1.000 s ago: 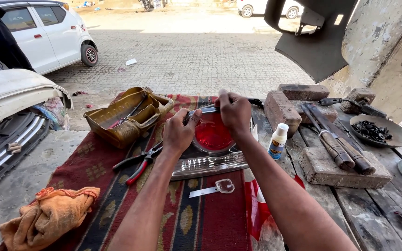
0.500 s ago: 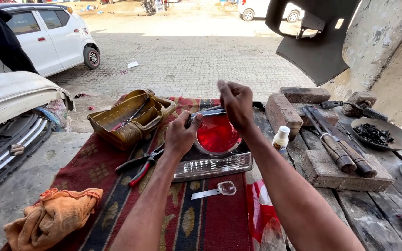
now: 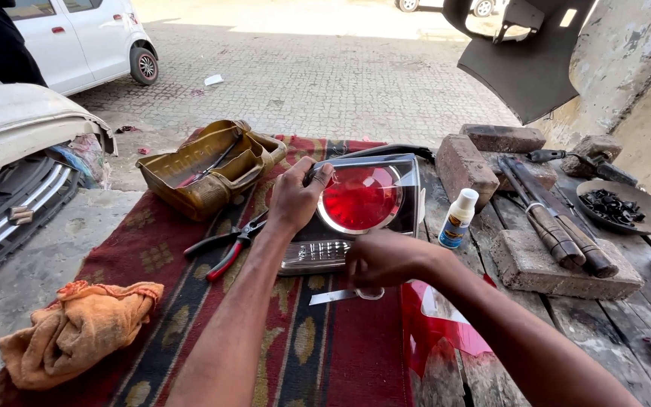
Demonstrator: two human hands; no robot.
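While the left hand (image 3: 295, 197) grips the tail lamp (image 3: 359, 207) at its upper edge, the right hand (image 3: 380, 260) closes over a small blade (image 3: 340, 296) below; the lamp appears still unopened.

Open-air roadside car repair spot: paved street with parked white car (image 3: 77, 38), detached bumper (image 3: 16, 128), tail lamp (image 3: 359, 200), pliers (image 3: 227, 243) on rug-covered workbench (image 3: 604, 339).

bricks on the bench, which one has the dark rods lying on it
The flat grey brick nearest the camera: the two dark rods rest across its top. The two reddish bricks farther back carry nothing.
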